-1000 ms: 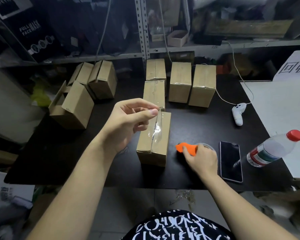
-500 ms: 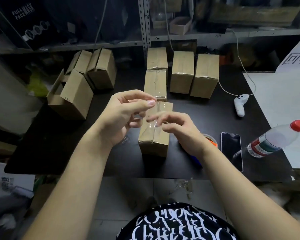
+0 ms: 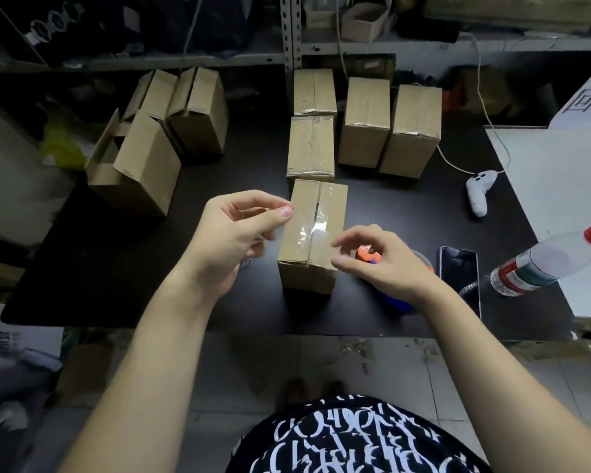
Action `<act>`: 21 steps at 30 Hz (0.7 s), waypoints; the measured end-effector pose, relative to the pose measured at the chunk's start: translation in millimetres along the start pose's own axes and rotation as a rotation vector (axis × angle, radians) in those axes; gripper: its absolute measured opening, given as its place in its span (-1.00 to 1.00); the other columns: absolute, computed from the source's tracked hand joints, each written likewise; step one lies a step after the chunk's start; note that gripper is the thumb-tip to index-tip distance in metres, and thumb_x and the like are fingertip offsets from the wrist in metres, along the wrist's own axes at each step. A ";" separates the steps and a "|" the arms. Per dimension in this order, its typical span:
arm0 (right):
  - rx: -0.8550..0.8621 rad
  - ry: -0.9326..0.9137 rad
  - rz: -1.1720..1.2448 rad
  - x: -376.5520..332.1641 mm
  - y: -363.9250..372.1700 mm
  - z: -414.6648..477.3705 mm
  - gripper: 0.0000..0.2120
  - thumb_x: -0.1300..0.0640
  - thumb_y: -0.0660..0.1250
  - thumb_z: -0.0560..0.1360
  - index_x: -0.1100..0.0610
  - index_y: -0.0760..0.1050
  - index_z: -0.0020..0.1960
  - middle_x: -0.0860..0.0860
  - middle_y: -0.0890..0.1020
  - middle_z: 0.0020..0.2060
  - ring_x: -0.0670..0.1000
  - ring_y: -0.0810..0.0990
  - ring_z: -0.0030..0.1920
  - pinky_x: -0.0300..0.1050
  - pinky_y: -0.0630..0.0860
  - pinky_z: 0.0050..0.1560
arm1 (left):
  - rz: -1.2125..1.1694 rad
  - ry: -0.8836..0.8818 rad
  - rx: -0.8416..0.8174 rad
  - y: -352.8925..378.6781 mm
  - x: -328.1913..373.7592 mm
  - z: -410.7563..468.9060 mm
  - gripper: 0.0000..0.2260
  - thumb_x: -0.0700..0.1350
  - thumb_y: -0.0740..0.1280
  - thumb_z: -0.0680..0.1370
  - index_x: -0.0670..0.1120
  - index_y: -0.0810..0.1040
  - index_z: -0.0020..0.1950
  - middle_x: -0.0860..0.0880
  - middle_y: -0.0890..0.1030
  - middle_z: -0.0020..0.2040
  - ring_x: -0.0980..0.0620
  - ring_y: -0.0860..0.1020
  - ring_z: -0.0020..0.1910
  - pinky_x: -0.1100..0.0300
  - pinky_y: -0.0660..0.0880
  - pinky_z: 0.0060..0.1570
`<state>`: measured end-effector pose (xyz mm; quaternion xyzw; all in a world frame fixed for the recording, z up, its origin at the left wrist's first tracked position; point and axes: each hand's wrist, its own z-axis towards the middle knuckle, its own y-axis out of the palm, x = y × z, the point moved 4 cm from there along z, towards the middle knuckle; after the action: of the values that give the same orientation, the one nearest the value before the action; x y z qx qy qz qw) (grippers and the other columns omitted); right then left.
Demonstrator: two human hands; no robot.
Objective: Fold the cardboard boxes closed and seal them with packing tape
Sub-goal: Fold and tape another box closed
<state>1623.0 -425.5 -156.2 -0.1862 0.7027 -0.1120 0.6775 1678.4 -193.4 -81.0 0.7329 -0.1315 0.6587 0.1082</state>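
Observation:
A small cardboard box [image 3: 332, 200] stands on the black table [image 3: 185, 302] in front of me, flaps folded shut with a seam along the top. A strip of clear packing tape [image 3: 316, 230] stretches just above it. My left hand [image 3: 232, 233] pinches the strip's left end between thumb and forefinger. My right hand [image 3: 379, 264] has thumb and forefinger curled at the strip's right end, by the box's near right corner. The orange and blue tape dispenser [image 3: 365, 256] lies on the table, mostly hidden under my right hand.
Several taped boxes [image 3: 365, 121] stand behind the near one. Open boxes [image 3: 144, 165] are piled at the left. To the right lie a phone [image 3: 458, 274], a tipped water bottle [image 3: 546, 264], a corded white controller [image 3: 478, 189] and a white tabletop [image 3: 560, 206]. Shelving runs along the back.
My right hand let go of the dispenser and came up to the tape. The strip, earlier hanging upright from my left hand, now lies stretched across the box between both hands.

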 end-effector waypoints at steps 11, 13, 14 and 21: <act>-0.004 0.130 0.164 32.0 -10.2 -8.4 -0.76 -0.05 0.49 0.55 0.07 0.65 -0.21 0.16 0.66 -0.10 0.19 0.57 -0.08 0.11 0.55 0.08 | -0.085 -0.089 0.218 -28.3 -30.2 4.6 -0.92 -0.22 0.46 0.57 -0.09 0.75 -0.06 -0.06 0.62 -0.20 0.09 0.51 -0.28 0.29 0.32 -0.48; 0.013 0.201 0.192 41.1 -9.5 -10.5 -0.72 -0.07 0.49 0.54 0.13 0.66 -0.18 0.15 0.67 -0.09 0.17 0.60 -0.07 0.17 0.55 0.15 | -0.103 -0.131 0.262 -28.6 -43.4 4.5 -0.91 -0.23 0.47 0.57 -0.07 0.75 -0.08 -0.06 0.63 -0.21 0.08 0.51 -0.27 0.30 0.33 -0.47; 0.012 0.229 0.127 43.0 -9.4 -11.3 -0.71 -0.09 0.49 0.54 0.12 0.67 -0.21 0.10 0.69 -0.13 0.10 0.61 -0.08 0.06 0.53 0.14 | -0.099 -0.138 0.272 -27.7 -48.8 3.6 -0.89 -0.22 0.48 0.57 -0.05 0.76 -0.10 -0.05 0.64 -0.21 0.08 0.51 -0.26 0.30 0.34 -0.46; -0.102 0.201 0.238 50.4 4.9 -19.5 -0.70 -0.07 0.53 0.50 0.18 0.66 -0.17 0.05 0.72 -0.01 0.02 0.64 0.01 -0.14 0.51 0.08 | -0.126 -0.050 0.214 -26.1 -50.4 2.9 -0.89 -0.25 0.45 0.58 -0.08 0.74 -0.09 -0.03 0.59 -0.28 0.10 0.46 -0.34 0.29 0.29 -0.47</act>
<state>1602.4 -443.8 -203.0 -0.1234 0.7888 -0.0132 0.6020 1684.9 -167.2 -131.0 0.7632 -0.0170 0.6424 0.0674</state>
